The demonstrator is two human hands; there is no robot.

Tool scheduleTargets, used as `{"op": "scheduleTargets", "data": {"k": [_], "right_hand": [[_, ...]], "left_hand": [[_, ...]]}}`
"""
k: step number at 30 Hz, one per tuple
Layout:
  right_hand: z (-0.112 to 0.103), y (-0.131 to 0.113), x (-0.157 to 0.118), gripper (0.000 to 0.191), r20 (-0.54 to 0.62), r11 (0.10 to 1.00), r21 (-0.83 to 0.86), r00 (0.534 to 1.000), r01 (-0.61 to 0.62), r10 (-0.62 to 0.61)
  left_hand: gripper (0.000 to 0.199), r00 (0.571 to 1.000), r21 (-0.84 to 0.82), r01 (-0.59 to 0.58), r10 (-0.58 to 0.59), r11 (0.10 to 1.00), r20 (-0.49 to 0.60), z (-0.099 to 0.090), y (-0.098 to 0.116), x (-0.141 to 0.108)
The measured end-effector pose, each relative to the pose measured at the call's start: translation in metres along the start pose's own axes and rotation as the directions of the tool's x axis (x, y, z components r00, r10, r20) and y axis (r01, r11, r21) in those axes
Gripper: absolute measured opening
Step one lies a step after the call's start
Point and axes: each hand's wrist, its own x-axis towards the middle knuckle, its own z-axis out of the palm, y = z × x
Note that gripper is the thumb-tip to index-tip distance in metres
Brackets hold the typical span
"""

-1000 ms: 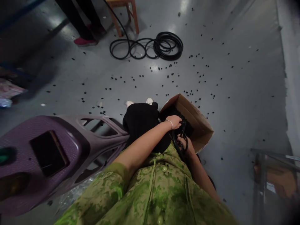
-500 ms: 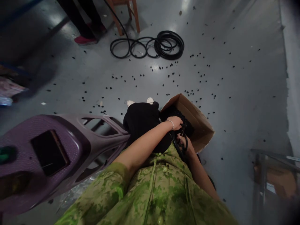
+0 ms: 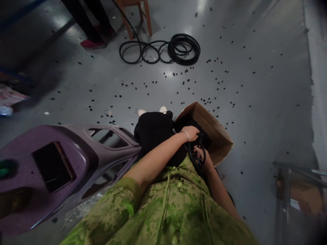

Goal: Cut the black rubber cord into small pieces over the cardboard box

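Over the open mouth of a cardboard box (image 3: pixel 217 131), both my hands are close together at a black rubber hose (image 3: pixel 203 154). My left hand (image 3: pixel 190 132), with a bracelet at its wrist, has its fingers closed at the hose's upper part; its fingertips are partly lost against the dark contents. Just below, my right hand (image 3: pixel 203 157) is wrapped around the hose, which curves in a loop over the fingers. A dark heap of small black pieces (image 3: pixel 190 121) lies inside the box, too dim to make out singly.
A purple plastic stool (image 3: pixel 84 160) stands at my left with a phone (image 3: pixel 53 166) on it. Small black rings are scattered across the floor (image 3: pixel 153 95). Ahead lie a coiled black hose (image 3: pixel 185 61), a wooden stool (image 3: pixel 148 20) and another person's shoes (image 3: pixel 93 44).
The hose loop at my right hand has shifted slightly. Both hands stay almost in the same place, and the surroundings are unchanged.
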Motion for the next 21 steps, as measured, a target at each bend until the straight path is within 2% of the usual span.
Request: {"op": "scheduleTargets", "data": {"k": [3, 14, 21], "right_hand": [[-0.003, 0.000, 0.000, 0.038, 0.022, 0.999, 0.045, 1.000, -0.021, 0.020], [0.002, -0.016, -0.002, 0.042, -0.025, 0.997, 0.044, 0.998, -0.055, 0.056], [0.004, -0.017, -0.003, 0.044, -0.055, 0.999, 0.027, 0.998, -0.026, 0.028]], "left_hand": [[0.031, 1.000, 0.020, -0.005, 0.005, 1.000, 0.007, 0.001, 0.000, 0.001], [0.034, 0.998, 0.046, -0.018, 0.015, 0.999, 0.067, -0.004, 0.002, -0.002], [0.032, 0.997, 0.057, -0.024, 0.020, 0.998, 0.078, -0.003, 0.001, -0.002]]}}
